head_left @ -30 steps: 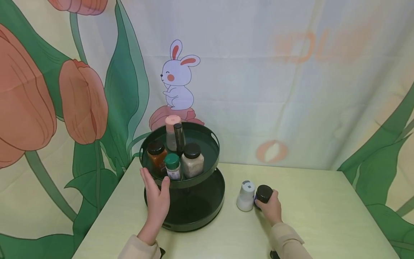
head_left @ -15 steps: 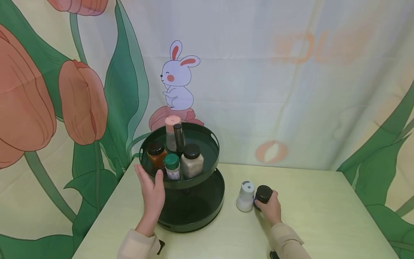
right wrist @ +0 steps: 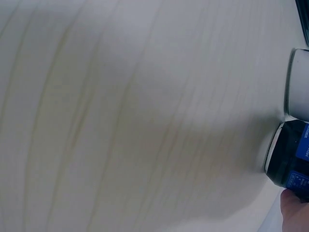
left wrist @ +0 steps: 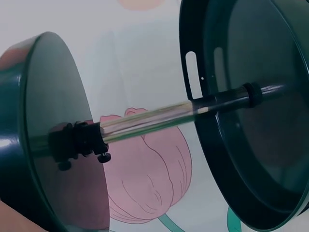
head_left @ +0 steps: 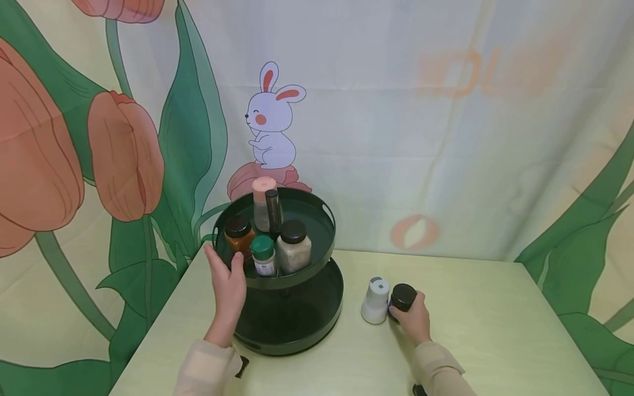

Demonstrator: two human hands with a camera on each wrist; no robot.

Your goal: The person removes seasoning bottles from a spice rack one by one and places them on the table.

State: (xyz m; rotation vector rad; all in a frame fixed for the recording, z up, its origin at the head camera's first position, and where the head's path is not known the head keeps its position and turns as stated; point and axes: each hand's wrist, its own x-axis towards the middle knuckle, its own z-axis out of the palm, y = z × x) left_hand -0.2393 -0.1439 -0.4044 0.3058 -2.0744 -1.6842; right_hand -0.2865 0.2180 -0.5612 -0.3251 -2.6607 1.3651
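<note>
I see left hand [head_left: 230, 289] spread at near-left of rack [head_left: 292, 282], probably to steady it; right hand [head_left: 415, 320] pinches jar [head_left: 403, 297], upright just right of bottle [head_left: 376, 302].

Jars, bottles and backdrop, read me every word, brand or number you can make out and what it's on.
No text is readable.
Backdrop: orange lettering, too blurred.
Dark jar in the right hand: print on blue label, too small.
Green-capped bottle: label print, too small.
White bottle: marks on top, too small.
</note>
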